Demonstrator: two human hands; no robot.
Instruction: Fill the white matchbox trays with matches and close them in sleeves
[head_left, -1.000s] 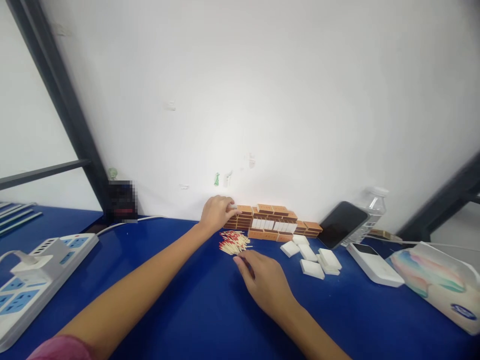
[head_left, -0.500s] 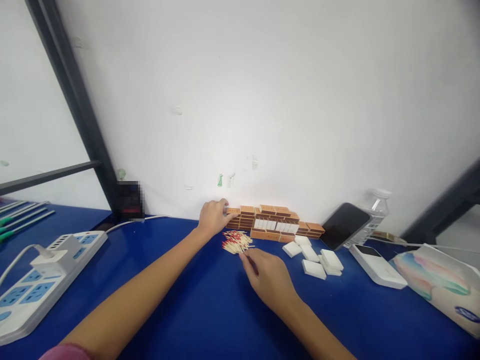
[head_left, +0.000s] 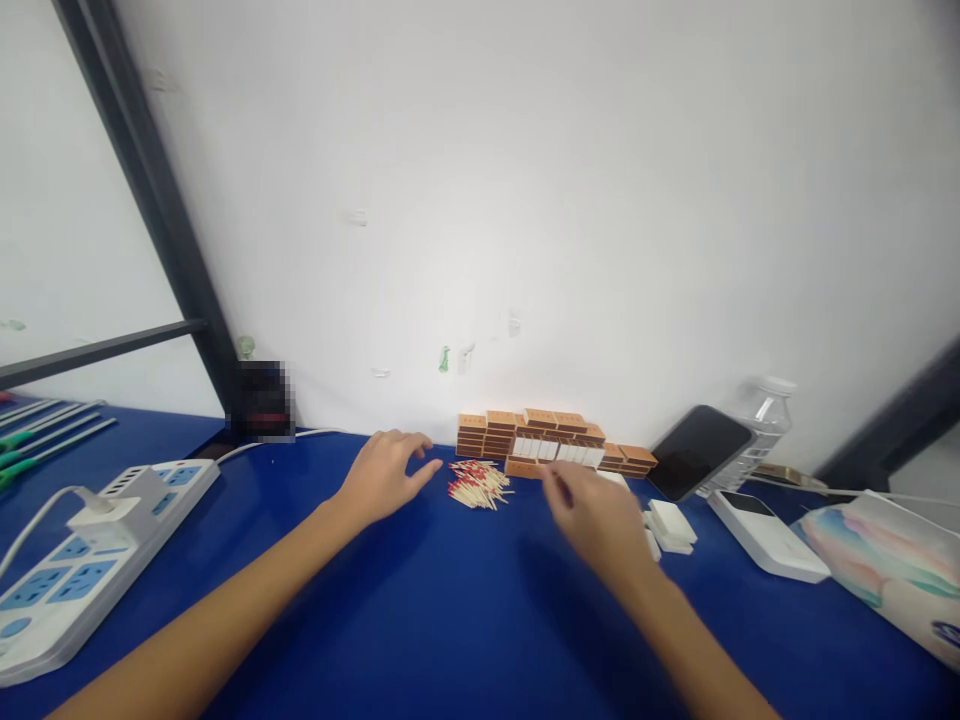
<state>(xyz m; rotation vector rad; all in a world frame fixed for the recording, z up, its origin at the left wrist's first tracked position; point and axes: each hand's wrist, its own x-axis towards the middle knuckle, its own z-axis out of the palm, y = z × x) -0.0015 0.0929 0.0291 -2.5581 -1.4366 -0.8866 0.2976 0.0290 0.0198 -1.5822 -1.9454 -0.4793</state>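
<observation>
A loose pile of red-tipped matches [head_left: 478, 484] lies on the blue table [head_left: 450, 620]. Behind it, against the white wall, stand stacked orange matchboxes [head_left: 551, 441]. My left hand [head_left: 385, 475] hovers just left of the matches, fingers spread and holding nothing. My right hand [head_left: 596, 518] is blurred to the right of the pile, over several white inner trays [head_left: 670, 524], and its fingers are too smeared to read.
A white power strip [head_left: 82, 550] with a plugged adapter lies at the left. A propped phone [head_left: 699, 451], a clear bottle [head_left: 757, 430], a white device [head_left: 769, 534] and a tissue pack [head_left: 892, 560] sit at the right. Tools [head_left: 45, 437] lie far left.
My left hand has left the matchbox stack and pulled back toward me, left of the matches. My right hand has moved from the match pile rightward over the white trays.
</observation>
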